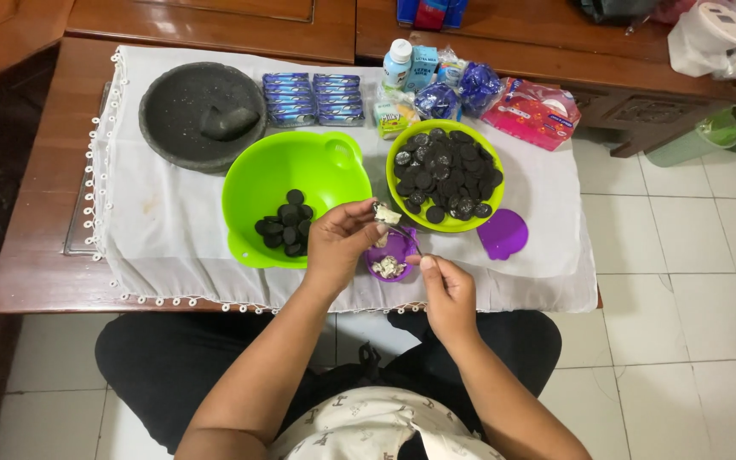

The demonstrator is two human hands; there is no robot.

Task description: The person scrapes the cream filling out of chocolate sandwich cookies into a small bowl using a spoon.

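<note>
My left hand (340, 241) holds a dark cookie half (388, 215) with white cream on it, just above a small purple cup (395, 248) that contains scraped white cream (388, 267). My right hand (446, 290) grips a thin metal utensil (404, 233) whose tip touches the cream on the cookie half. To the left stands a large green bowl (276, 173) with several bare dark cookie halves (285, 225). Behind the cup, a smaller green bowl (402, 202) is filled with dark sandwich cookies (445, 175).
A purple lid (503, 234) lies right of the cup. A stone mortar with its pestle (202, 113) sits at the back left, blue cookie packs (313, 98) behind the bowls, and a white bottle, cartons and wrapped snacks (457, 89) at the back. A white cloth (159, 221) covers the wooden table.
</note>
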